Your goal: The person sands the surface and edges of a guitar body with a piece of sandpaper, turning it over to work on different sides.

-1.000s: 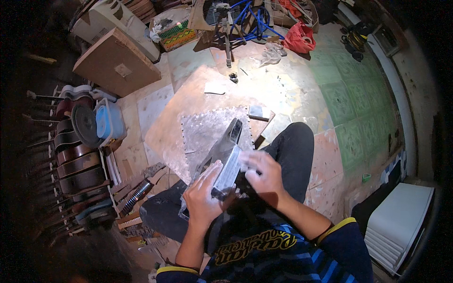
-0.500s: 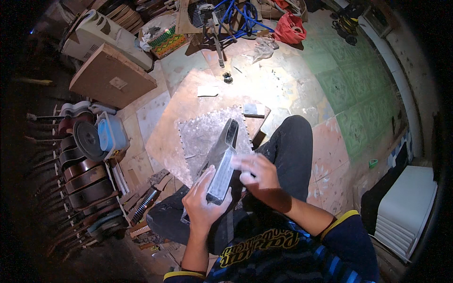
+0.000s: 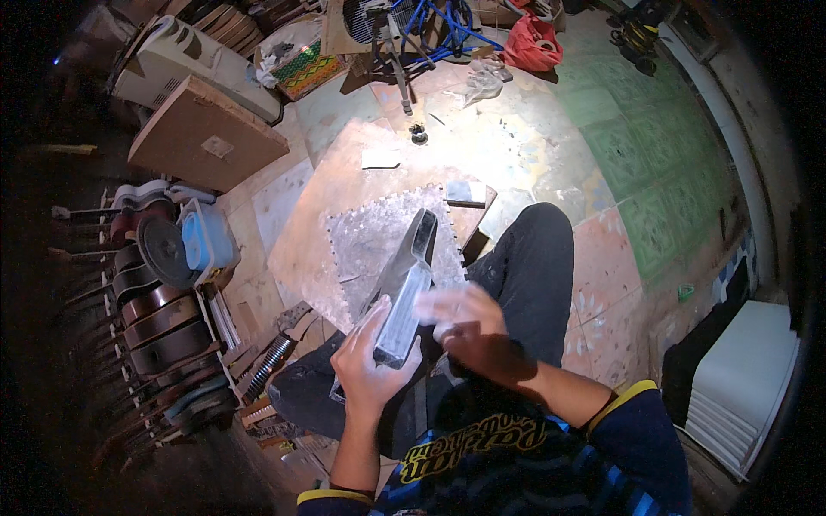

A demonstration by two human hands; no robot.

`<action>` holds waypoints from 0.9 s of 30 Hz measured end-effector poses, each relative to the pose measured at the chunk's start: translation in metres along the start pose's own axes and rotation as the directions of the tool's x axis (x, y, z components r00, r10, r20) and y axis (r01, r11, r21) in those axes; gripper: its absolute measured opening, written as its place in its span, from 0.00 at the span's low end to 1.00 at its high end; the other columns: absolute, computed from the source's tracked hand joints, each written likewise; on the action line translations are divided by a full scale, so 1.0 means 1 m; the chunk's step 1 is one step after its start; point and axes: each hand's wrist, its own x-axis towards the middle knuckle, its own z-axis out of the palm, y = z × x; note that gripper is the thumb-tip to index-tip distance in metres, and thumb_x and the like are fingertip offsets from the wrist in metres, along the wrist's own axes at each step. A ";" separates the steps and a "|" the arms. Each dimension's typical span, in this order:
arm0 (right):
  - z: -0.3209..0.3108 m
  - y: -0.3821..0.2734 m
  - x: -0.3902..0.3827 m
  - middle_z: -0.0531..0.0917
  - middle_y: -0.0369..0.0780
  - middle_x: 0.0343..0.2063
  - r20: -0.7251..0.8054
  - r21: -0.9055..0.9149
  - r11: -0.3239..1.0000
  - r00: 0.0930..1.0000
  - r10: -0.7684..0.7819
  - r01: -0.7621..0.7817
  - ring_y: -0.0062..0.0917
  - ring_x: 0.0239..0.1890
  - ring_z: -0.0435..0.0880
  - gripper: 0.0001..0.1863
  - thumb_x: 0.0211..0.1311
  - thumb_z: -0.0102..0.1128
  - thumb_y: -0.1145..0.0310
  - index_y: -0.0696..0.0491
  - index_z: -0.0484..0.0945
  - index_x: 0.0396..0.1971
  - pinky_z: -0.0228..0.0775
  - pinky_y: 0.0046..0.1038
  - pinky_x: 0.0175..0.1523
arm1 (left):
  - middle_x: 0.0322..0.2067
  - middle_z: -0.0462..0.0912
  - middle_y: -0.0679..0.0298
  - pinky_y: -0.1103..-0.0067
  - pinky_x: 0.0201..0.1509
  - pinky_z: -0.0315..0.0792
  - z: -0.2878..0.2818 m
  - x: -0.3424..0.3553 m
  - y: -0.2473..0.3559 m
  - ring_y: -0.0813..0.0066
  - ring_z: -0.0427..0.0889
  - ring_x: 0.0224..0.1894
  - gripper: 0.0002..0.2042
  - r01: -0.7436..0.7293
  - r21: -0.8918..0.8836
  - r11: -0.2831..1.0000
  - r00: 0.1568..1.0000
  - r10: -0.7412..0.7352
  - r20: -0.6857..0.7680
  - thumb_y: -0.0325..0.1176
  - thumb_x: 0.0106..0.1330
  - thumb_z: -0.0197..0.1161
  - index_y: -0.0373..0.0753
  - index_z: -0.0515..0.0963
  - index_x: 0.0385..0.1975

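A small, dark, waisted instrument body (image 3: 404,311), like a miniature guitar, stands on edge over my lap. Pale dust coats its narrow side, which faces up. My left hand (image 3: 361,353) is closed round its near end, fingers on one face and thumb on the other. Smeared by motion, my right hand (image 3: 469,325) is at the right of the dusty side; whether it holds anything is hidden. Under the far end lies a grey, dusty foam mat (image 3: 370,236) with toothed edges, on a brown board (image 3: 301,206).
Several small guitar-shaped instruments (image 3: 163,340) line a rack at left, beside a blue tub (image 3: 205,239). A block (image 3: 465,193) and a white piece (image 3: 380,158) lie past the mat. A brown panel (image 3: 206,138) leans far left; a red bag (image 3: 532,45) sits at the back.
My right hand has shifted slightly left and down along the dusty side, and is more blurred. My left hand keeps its hold; the instrument body stays nearly in place.
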 end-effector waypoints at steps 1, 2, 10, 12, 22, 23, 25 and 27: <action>-0.003 0.012 0.008 0.84 0.43 0.52 -0.032 -0.020 0.999 0.999 0.030 -0.030 0.40 0.48 0.83 0.23 0.55 0.58 0.75 0.50 0.83 0.54 0.74 0.38 0.55 | 0.50 0.86 0.49 0.69 0.56 0.79 0.000 0.002 0.001 0.55 0.87 0.51 0.29 -0.014 0.004 1.000 1.000 0.014 0.000 0.31 0.44 0.77 0.32 0.81 0.51; -0.004 0.018 0.013 0.84 0.43 0.52 -0.065 -0.039 0.997 0.996 0.059 -0.061 0.39 0.48 0.84 0.23 0.56 0.59 0.74 0.48 0.83 0.54 0.75 0.38 0.54 | 0.50 0.86 0.49 0.69 0.56 0.79 0.000 0.002 0.001 0.56 0.87 0.51 0.29 -0.011 -0.001 1.000 1.000 0.011 -0.010 0.31 0.45 0.77 0.32 0.81 0.51; 0.005 0.002 0.015 0.86 0.38 0.49 -0.034 -0.203 0.976 0.996 -0.084 0.076 0.31 0.38 0.82 0.18 0.57 0.63 0.70 0.46 0.85 0.50 0.70 0.36 0.43 | 0.50 0.86 0.50 0.68 0.53 0.80 -0.001 0.004 -0.001 0.55 0.87 0.51 0.29 -0.031 -0.009 0.999 0.999 0.031 -0.020 0.37 0.47 0.78 0.34 0.82 0.52; 0.012 -0.032 0.003 0.87 0.39 0.46 0.164 -0.228 0.973 0.986 0.010 0.028 0.33 0.40 0.83 0.13 0.56 0.62 0.68 0.49 0.86 0.42 0.69 0.36 0.43 | 0.50 0.86 0.50 0.68 0.53 0.80 -0.003 0.005 -0.005 0.54 0.87 0.51 0.29 -0.050 -0.039 0.998 0.999 0.049 -0.021 0.44 0.51 0.77 0.34 0.82 0.52; 0.010 -0.042 -0.011 0.85 0.36 0.51 0.129 -0.157 0.979 0.985 -0.113 0.133 0.31 0.43 0.78 0.22 0.50 0.68 0.82 0.51 0.87 0.48 0.70 0.29 0.48 | 0.53 0.84 0.50 0.68 0.58 0.78 -0.013 0.004 -0.004 0.52 0.84 0.56 0.33 -0.052 -0.153 0.987 0.998 0.056 0.024 0.32 0.42 0.78 0.36 0.80 0.55; 0.008 -0.046 -0.001 0.84 0.36 0.50 0.127 -0.183 0.971 0.983 -0.129 0.152 0.31 0.43 0.78 0.23 0.49 0.68 0.83 0.51 0.87 0.47 0.69 0.29 0.48 | 0.54 0.84 0.51 0.68 0.58 0.78 -0.014 0.004 -0.003 0.52 0.84 0.57 0.34 -0.058 -0.154 0.986 0.997 0.066 0.051 0.32 0.42 0.78 0.36 0.80 0.56; 0.008 -0.049 0.013 0.84 0.36 0.51 0.148 -0.221 0.960 0.979 -0.142 0.173 0.31 0.43 0.78 0.23 0.49 0.70 0.82 0.50 0.87 0.48 0.69 0.29 0.49 | 0.55 0.84 0.51 0.68 0.59 0.78 -0.017 0.005 -0.001 0.52 0.83 0.57 0.35 -0.070 -0.155 0.985 0.990 0.088 0.108 0.32 0.42 0.78 0.37 0.79 0.57; 0.016 -0.041 -0.011 0.84 0.37 0.51 0.082 -0.140 0.990 0.997 -0.016 0.027 0.31 0.42 0.78 0.24 0.48 0.70 0.82 0.51 0.87 0.48 0.69 0.30 0.49 | 0.56 0.83 0.52 0.68 0.60 0.77 -0.015 0.004 -0.005 0.52 0.82 0.58 0.36 -0.058 -0.157 0.986 0.993 0.073 0.092 0.32 0.42 0.78 0.37 0.78 0.58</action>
